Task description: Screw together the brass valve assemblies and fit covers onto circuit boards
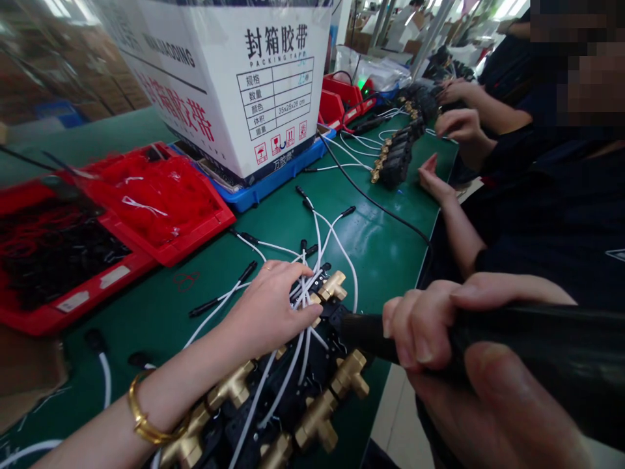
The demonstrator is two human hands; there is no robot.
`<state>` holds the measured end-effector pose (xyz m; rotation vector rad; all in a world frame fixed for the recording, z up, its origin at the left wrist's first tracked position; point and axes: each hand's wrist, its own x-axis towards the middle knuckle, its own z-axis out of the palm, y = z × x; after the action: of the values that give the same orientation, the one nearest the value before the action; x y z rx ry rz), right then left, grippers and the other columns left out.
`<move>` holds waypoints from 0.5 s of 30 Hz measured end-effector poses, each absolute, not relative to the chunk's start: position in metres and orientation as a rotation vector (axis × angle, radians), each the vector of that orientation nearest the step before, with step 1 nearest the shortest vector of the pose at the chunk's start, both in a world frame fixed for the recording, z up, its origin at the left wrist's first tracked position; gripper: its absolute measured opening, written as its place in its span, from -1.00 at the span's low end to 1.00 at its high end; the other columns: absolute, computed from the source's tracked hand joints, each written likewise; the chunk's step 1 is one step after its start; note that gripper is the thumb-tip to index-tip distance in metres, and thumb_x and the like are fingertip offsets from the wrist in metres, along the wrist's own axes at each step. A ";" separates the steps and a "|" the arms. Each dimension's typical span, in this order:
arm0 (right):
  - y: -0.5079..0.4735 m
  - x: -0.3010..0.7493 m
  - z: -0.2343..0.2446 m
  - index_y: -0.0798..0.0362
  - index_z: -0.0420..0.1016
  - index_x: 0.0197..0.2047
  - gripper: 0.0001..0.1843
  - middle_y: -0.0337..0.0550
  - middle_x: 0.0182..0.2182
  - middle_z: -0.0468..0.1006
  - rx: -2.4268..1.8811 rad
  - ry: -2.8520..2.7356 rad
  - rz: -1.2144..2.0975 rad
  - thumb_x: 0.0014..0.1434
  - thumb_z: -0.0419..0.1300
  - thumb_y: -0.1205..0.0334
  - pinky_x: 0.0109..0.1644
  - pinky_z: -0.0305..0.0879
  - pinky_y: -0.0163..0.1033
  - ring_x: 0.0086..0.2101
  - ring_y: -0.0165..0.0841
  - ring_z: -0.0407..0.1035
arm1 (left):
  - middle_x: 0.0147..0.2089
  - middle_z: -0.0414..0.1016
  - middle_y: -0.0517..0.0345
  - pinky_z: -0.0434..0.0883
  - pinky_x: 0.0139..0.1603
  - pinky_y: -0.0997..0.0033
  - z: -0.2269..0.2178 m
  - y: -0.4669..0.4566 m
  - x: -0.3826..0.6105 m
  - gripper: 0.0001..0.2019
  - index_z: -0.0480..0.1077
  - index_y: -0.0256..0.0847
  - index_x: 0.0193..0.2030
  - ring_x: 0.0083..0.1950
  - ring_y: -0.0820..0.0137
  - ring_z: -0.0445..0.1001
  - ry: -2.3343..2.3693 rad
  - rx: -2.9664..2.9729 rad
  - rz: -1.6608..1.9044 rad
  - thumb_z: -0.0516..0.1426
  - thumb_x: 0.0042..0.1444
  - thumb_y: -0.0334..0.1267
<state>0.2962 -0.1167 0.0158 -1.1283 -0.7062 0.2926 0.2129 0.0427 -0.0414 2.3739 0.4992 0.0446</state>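
My left hand (pixel 273 299) is closed around a bundle of white cables (pixel 303 290) with black connectors, which rise from an assembly of black housings and brass fittings (pixel 317 413). In my right hand (pixel 439 332) is a thick black electric screwdriver (pixel 527 332), held sideways. Its tapered nose points left, close to a black housing beside my left fingertips; the tip's contact cannot be made out. Brass fittings line both sides of the black parts. More loose cable ends spread over the green table (pixel 385 244).
Red bins (pixel 161 251) with black and red small parts stand at left. A white carton (pixel 278 124) sits in a blue tray (pixel 258 195) behind. At right, co-workers' hands (pixel 459 124) are near another brass-and-black assembly (pixel 395 156). A black cord (pixel 375 205) crosses the table.
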 end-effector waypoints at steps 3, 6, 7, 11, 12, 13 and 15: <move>-0.120 0.297 0.017 0.00 0.25 -0.15 -0.78 -0.28 -0.58 0.32 -1.115 -0.763 0.355 0.17 0.21 0.21 -0.50 0.26 -0.23 -0.58 -0.41 0.24 | -0.18 0.39 0.07 0.29 -0.06 0.17 -0.039 0.037 0.216 -0.70 0.29 -0.14 -0.16 -0.05 0.17 0.29 0.623 2.443 0.059 0.15 -0.05 -0.15; -0.121 0.295 0.021 0.01 0.26 -0.14 -0.80 -0.26 -0.56 0.32 -1.151 -0.780 0.392 0.17 0.19 0.24 -0.47 0.25 -0.21 -0.55 -0.39 0.26 | -0.29 0.40 0.12 0.31 -0.17 0.22 -0.037 0.035 0.218 -0.77 0.30 -0.13 -0.23 -0.16 0.20 0.34 0.658 2.488 0.017 0.12 -0.06 -0.17; -0.121 0.294 0.023 0.01 0.26 -0.14 -0.80 -0.25 -0.55 0.33 -1.163 -0.793 0.396 0.17 0.19 0.24 -0.47 0.25 -0.20 -0.55 -0.38 0.27 | -0.30 0.40 0.12 0.30 -0.18 0.22 -0.037 0.035 0.218 -0.78 0.30 -0.12 -0.23 -0.17 0.20 0.35 0.659 2.495 0.005 0.12 -0.06 -0.16; -0.115 0.290 0.028 0.01 0.27 -0.15 -0.76 -0.27 -0.58 0.31 -1.181 -0.814 0.366 0.15 0.22 0.19 -0.49 0.23 -0.21 -0.58 -0.40 0.23 | -0.23 0.42 0.10 0.29 -0.21 0.25 -0.038 0.036 0.219 -0.76 0.32 -0.14 -0.25 -0.18 0.20 0.37 0.681 2.513 0.024 0.10 -0.07 -0.13; -0.113 0.290 0.029 0.01 0.27 -0.15 -0.74 -0.28 -0.59 0.31 -1.177 -0.812 0.354 0.13 0.24 0.17 -0.49 0.23 -0.21 -0.59 -0.40 0.22 | -0.25 0.41 0.11 0.28 -0.24 0.27 -0.039 0.036 0.219 -0.77 0.32 -0.14 -0.26 -0.20 0.21 0.37 0.693 2.519 0.022 0.10 -0.07 -0.13; -0.111 0.290 0.028 0.01 0.28 -0.16 -0.71 -0.29 -0.59 0.30 -1.171 -0.815 0.348 0.11 0.26 0.15 -0.49 0.23 -0.21 -0.60 -0.41 0.21 | -0.27 0.41 0.12 0.26 -0.29 0.29 -0.040 0.036 0.219 -0.79 0.33 -0.14 -0.29 -0.24 0.23 0.37 0.699 2.525 0.017 0.09 -0.08 -0.12; -0.110 0.290 0.024 -0.02 0.29 -0.15 -0.70 -0.30 -0.59 0.29 -1.177 -0.816 0.395 0.11 0.27 0.11 -0.48 0.23 -0.22 -0.60 -0.42 0.20 | -0.32 0.40 0.15 0.20 -0.38 0.35 -0.042 0.037 0.218 -0.81 0.33 -0.13 -0.36 -0.32 0.28 0.35 0.687 2.526 0.017 0.09 -0.09 -0.11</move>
<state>0.2898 -0.1105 0.0244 -1.1765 -0.8161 0.3952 0.2184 0.0368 -0.0422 2.5258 0.6866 0.0174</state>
